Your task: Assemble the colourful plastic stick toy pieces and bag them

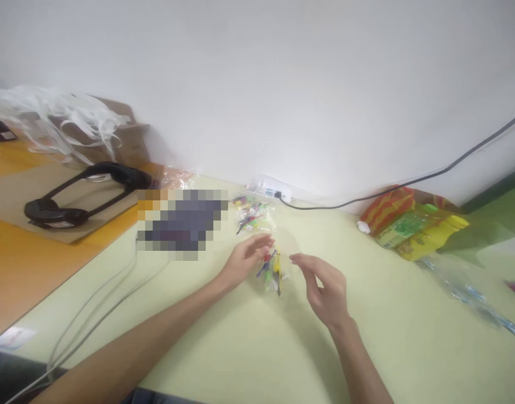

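Observation:
A small clear plastic bag (pixel 269 278) with red, blue, yellow and green pieces in it hangs or stands over the pale green table, between my hands. My left hand (pixel 247 259) has its fingers closed at the bag's upper left edge. To the right of the bag, my right hand (pixel 327 286) is closed, thumb and forefinger pressed together near the bag's upper right side. What those fingertips hold, if anything, is too faint to make out. Just beyond my left hand lies another clear bag (pixel 254 216) of similar coloured pieces.
Left of the bags is a blurred-out dark device (pixel 184 224) with pale cables. A white power strip (pixel 272 189) sits by the wall, its black cable (pixel 345 205) running right. Yellow-green packages (pixel 426 230) and clear wrappers (pixel 472 297) lie right; a black frame (pixel 51 216) lies left.

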`<state>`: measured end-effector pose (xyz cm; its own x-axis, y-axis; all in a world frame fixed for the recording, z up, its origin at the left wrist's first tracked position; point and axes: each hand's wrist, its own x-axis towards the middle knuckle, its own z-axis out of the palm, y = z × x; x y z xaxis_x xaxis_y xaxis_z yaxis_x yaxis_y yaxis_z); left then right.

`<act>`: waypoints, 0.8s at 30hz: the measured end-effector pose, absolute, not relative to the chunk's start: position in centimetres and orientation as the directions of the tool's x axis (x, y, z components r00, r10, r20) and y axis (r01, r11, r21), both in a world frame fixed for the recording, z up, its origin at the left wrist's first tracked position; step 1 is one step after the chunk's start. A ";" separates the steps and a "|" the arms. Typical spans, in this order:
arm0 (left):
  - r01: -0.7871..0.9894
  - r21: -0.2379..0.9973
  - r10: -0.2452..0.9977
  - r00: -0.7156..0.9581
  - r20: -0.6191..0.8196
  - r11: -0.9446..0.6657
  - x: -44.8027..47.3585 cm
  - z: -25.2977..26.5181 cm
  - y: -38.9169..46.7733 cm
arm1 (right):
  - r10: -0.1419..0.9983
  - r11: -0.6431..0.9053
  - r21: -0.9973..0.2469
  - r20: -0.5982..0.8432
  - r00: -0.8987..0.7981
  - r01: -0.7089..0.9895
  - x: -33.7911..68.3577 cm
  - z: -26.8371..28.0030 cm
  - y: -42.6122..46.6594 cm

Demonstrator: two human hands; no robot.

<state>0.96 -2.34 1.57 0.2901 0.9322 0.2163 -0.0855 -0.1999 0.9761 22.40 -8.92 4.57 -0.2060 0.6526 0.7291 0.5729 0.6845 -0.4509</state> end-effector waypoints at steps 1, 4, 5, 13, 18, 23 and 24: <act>-0.073 0.980 0.931 0.306 0.198 -0.184 1.0 1.3 -2.4 | 0.640 0.692 -0.426 0.736 -0.222 0.583 22.4 4.4 -8.9; -0.022 0.980 0.939 0.284 0.195 -0.197 0.9 0.8 -2.7 | 0.641 0.672 -0.380 0.727 -0.244 0.635 22.5 3.8 -8.7; -0.025 0.979 0.942 0.267 0.202 -0.202 0.9 0.7 -2.8 | 0.647 0.661 -0.379 0.725 -0.236 0.648 22.6 3.6 -8.6; -0.142 0.989 0.927 0.363 0.091 -0.041 0.9 0.4 -1.9 | 0.637 0.679 -0.426 0.747 -0.191 0.598 21.6 3.4 -8.9; -0.039 0.988 0.904 0.398 0.152 -0.149 0.9 0.0 -1.8 | 0.658 0.674 -0.437 0.721 -0.216 0.596 21.7 3.0 -9.0; -0.055 0.977 0.922 0.323 0.214 -0.208 0.8 0.1 -2.2 | 0.635 0.662 -0.379 0.742 -0.215 0.646 22.4 2.9 -8.7; -0.064 0.971 0.921 0.307 0.239 -0.231 0.8 0.2 -2.3 | 0.629 0.656 -0.375 0.752 -0.200 0.655 22.5 2.8 -8.7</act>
<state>0.79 -2.29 0.19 0.3073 0.9210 0.2394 -0.0637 -0.2311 0.9708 22.52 -8.67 2.82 -0.1996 0.6286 0.7517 0.6552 0.6560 -0.3746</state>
